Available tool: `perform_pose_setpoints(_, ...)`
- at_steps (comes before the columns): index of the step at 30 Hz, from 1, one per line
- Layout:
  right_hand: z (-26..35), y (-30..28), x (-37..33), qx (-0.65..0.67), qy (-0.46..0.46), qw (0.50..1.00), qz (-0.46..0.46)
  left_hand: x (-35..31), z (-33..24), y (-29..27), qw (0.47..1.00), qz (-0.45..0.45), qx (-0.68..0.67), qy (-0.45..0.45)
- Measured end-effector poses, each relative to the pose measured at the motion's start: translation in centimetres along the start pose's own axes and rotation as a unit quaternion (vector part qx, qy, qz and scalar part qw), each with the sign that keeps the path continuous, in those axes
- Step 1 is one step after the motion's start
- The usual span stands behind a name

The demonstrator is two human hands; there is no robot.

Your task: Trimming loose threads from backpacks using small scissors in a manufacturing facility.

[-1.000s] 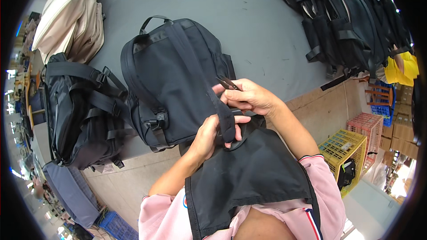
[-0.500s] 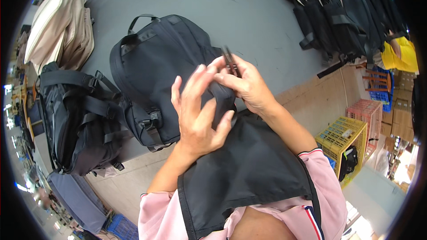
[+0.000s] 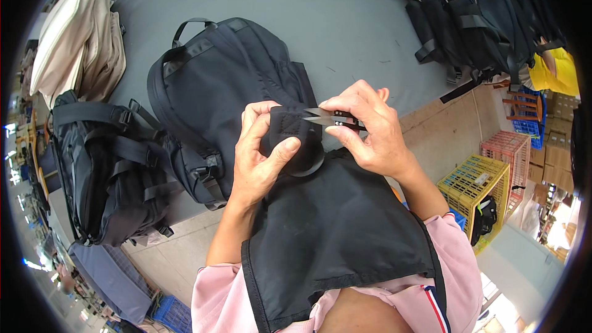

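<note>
A black backpack (image 3: 216,80) lies on the grey table at its near edge, in front of me. My left hand (image 3: 259,148) pinches a stitched black strap end (image 3: 287,124) of it between thumb and fingers, lifted at the bag's right side. In my right hand (image 3: 370,124) are small black thread snips (image 3: 336,118), held between thumb and fingers. Their pointed metal blades stand apart and point left, with the tips at the edge of the strap end. Whether a thread lies between the blades is too small to tell.
More black bags (image 3: 111,166) lie left of the backpack, with beige bags (image 3: 80,43) behind them. A heap of black bags (image 3: 468,18) covers the far right of the table (image 3: 345,31). Yellow (image 3: 475,179) and red plastic crates (image 3: 505,148) stand on the floor at right.
My right hand has turned the snips from pointing up to pointing left at the bag. My left hand, blurred before, now grips the strap end and holds it up.
</note>
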State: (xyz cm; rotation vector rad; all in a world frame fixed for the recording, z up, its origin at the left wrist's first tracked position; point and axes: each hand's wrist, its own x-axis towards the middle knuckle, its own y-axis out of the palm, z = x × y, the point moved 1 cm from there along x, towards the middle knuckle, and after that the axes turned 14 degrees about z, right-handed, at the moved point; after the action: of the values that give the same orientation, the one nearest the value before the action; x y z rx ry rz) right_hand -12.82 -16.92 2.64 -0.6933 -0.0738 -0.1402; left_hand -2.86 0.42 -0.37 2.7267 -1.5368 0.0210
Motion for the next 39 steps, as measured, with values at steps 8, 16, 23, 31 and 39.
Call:
perform_pose_setpoints(8,0.3,1.0,1.0,-0.096,-0.087,0.991,-0.038,-0.3,0.3,-0.1,1.000,0.001,0.019,0.000)
perform_pose_setpoints(16,-0.2,1.3,0.6,-0.087,-0.089,0.987,-0.097,0.0,0.0,0.0,0.999,-0.004,-0.022,-0.024)
perform_pose_setpoints(23,0.4,1.4,0.6,-0.167,-0.098,0.979,-0.059,-0.1,0.3,0.0,0.999,0.002,-0.022,-0.031)
perform_pose_setpoints(31,0.5,1.9,0.5,-0.136,-0.076,0.986,-0.065,-0.3,0.4,0.0,1.000,-0.001,-0.012,-0.029)
perform_pose_setpoints(39,-7.5,3.9,-2.1,0.231,0.148,0.960,-0.056,-1.7,-2.7,-2.6,0.964,-0.202,0.150,0.087)
